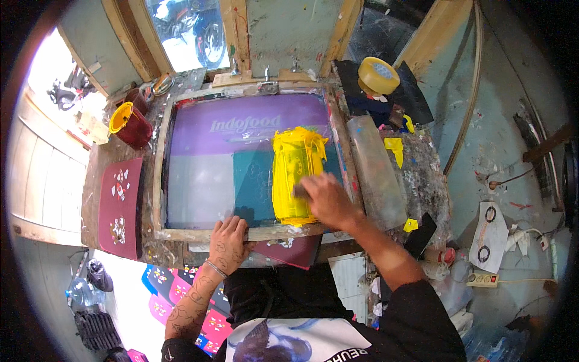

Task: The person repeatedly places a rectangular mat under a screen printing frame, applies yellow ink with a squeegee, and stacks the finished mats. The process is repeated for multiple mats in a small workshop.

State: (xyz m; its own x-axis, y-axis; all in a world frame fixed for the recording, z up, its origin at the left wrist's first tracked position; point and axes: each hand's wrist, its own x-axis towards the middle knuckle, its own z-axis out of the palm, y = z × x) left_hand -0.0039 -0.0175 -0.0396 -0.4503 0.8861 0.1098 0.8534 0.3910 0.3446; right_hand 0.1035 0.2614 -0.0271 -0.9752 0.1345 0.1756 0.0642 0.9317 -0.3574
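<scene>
A wooden-framed printing screen lies on the worktable, its mesh purple along the far part and paler nearer me. Thick yellow ink covers an upright patch right of its middle. My right hand is closed round a small dark squeegee over the lower part of this ink; its blade edge is hidden. At the frame's near edge, my left hand grips the wood with bent fingers. A maroon sheet with a printed design sticks out from under the frame, close to my left hand.
On the left stand a red pot with yellow ink and a printed maroon sheet. Hinge clamps line the far edge. Tape sits back right, beside a cloudy plastic sheet. Printed coloured pieces lie below, left.
</scene>
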